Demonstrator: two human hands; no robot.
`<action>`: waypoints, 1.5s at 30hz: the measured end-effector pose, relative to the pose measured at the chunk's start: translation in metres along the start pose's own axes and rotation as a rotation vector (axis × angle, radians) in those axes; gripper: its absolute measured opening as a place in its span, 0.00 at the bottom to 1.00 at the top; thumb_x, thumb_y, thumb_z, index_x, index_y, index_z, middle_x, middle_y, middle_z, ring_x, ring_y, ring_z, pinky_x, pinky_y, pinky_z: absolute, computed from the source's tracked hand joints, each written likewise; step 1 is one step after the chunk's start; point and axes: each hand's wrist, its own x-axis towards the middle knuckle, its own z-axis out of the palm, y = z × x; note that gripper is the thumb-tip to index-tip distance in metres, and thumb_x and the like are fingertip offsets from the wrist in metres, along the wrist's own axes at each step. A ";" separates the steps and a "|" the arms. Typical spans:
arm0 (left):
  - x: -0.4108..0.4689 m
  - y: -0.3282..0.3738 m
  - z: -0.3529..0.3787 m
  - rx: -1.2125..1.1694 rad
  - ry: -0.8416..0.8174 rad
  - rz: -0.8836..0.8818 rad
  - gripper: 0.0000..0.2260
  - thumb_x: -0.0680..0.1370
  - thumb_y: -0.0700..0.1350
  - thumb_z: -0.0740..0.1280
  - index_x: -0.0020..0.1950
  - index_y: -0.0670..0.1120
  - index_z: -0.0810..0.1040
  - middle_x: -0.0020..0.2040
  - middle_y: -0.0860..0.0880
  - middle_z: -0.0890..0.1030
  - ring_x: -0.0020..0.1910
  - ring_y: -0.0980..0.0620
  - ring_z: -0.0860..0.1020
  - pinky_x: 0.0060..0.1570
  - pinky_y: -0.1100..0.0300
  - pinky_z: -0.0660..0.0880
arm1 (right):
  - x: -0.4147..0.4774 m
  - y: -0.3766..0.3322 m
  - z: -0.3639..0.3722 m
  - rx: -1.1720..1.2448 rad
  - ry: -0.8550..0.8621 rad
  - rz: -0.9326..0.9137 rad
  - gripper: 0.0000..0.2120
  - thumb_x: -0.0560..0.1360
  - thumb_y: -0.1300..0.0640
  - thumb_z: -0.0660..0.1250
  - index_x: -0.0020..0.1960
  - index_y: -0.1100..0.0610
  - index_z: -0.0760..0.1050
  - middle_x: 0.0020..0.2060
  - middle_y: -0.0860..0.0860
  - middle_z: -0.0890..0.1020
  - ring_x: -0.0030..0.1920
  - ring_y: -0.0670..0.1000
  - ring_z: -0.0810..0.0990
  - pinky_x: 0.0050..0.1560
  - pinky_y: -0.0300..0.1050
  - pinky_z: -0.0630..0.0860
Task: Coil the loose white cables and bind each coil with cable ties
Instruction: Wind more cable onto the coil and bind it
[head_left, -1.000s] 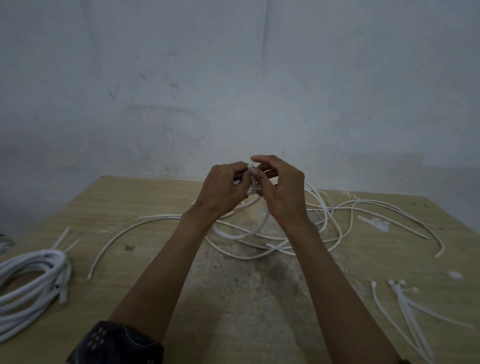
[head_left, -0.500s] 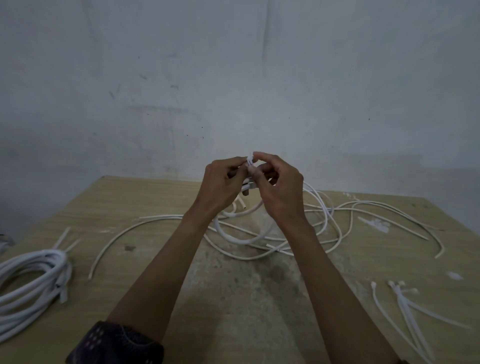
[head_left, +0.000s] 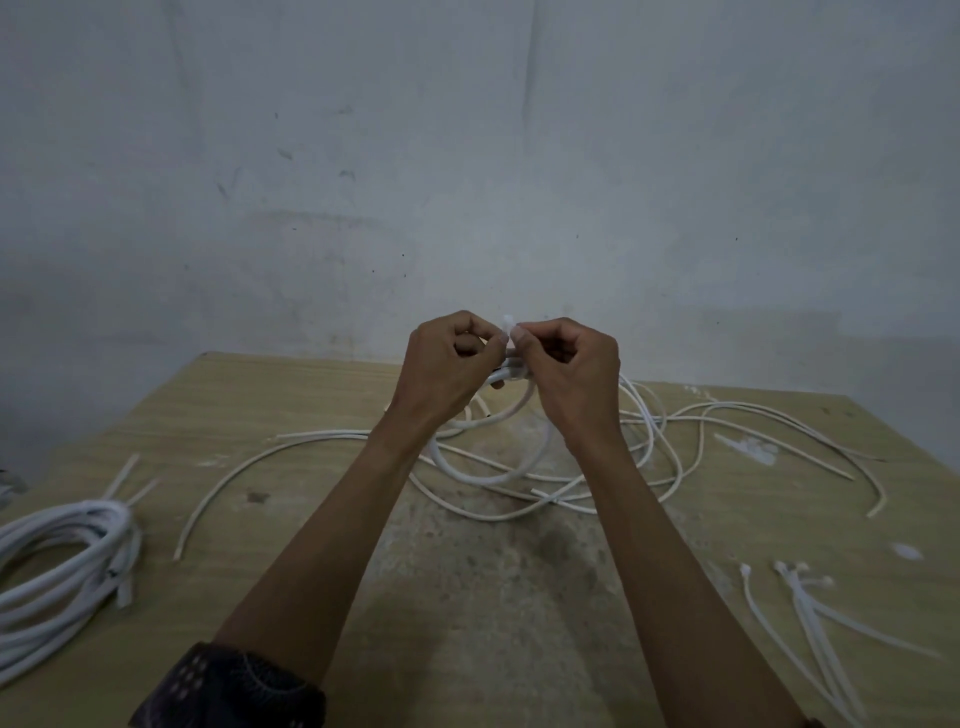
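Both hands meet above the middle of the desk (head_left: 270, 415): the left hand (head_left: 441, 369) and right hand (head_left: 569, 371) pinch a tie (head_left: 508, 328) with clenched fingers around a small cable (head_left: 488, 467) loop. Its slack trails on the desk, far and right. If the pinch slips, the loop may spring open.
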 end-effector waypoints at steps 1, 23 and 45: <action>-0.001 0.001 0.001 0.006 0.010 0.000 0.06 0.77 0.44 0.72 0.42 0.45 0.81 0.26 0.57 0.78 0.24 0.63 0.76 0.29 0.72 0.69 | 0.000 -0.001 0.001 -0.006 -0.013 0.008 0.04 0.76 0.55 0.73 0.44 0.55 0.85 0.37 0.49 0.86 0.40 0.47 0.85 0.46 0.50 0.84; -0.008 0.008 0.005 -0.117 -0.192 0.062 0.11 0.82 0.50 0.64 0.53 0.44 0.82 0.32 0.55 0.80 0.23 0.58 0.72 0.24 0.63 0.67 | 0.009 0.001 -0.010 -0.171 -0.041 -0.042 0.03 0.74 0.54 0.74 0.44 0.53 0.83 0.39 0.42 0.84 0.39 0.42 0.81 0.41 0.35 0.76; 0.000 -0.020 -0.003 0.199 -0.235 -0.240 0.27 0.83 0.54 0.60 0.29 0.39 0.75 0.25 0.40 0.77 0.21 0.50 0.73 0.30 0.60 0.68 | 0.001 -0.004 0.014 -0.126 0.009 -0.206 0.01 0.76 0.57 0.72 0.46 0.53 0.81 0.40 0.44 0.83 0.42 0.42 0.80 0.39 0.34 0.73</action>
